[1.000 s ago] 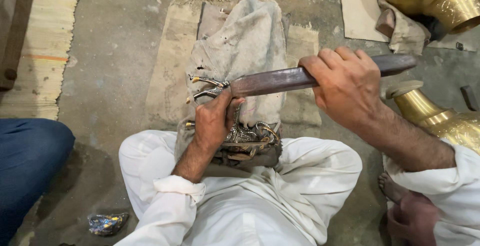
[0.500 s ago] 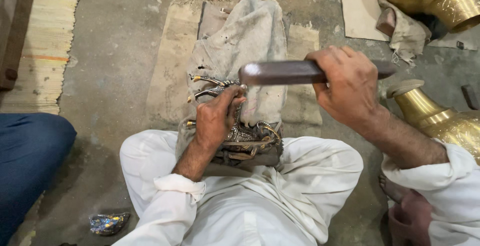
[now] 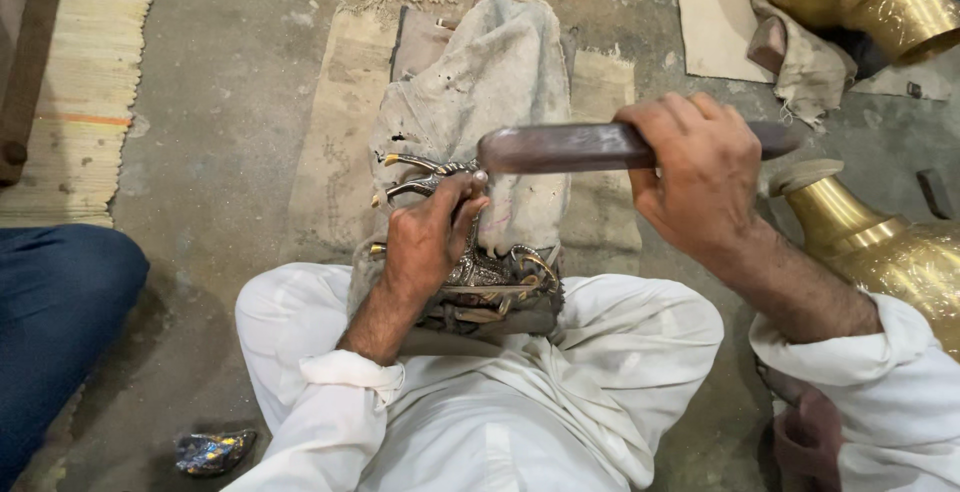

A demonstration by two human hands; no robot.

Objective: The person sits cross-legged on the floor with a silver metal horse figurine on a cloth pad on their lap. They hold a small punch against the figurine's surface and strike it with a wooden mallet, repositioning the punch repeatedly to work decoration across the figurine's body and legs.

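Bare concrete floor (image 3: 240,132) spreads under me as I sit cross-legged. My left hand (image 3: 425,242) is clamped around the ornate metal piece (image 3: 480,272), pinning it against the grey cloth pad (image 3: 490,82) so it sits cushioned and steady. My right hand (image 3: 695,177) grips a flat dark bar (image 3: 560,147), held level just above the left fingers. Brass vases (image 3: 880,242) stand well apart at right.

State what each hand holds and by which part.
The right hand grips a dark flat metal bar near its far end. The left hand pinches a small tool against the ornate metal figure; its grip point is hidden.
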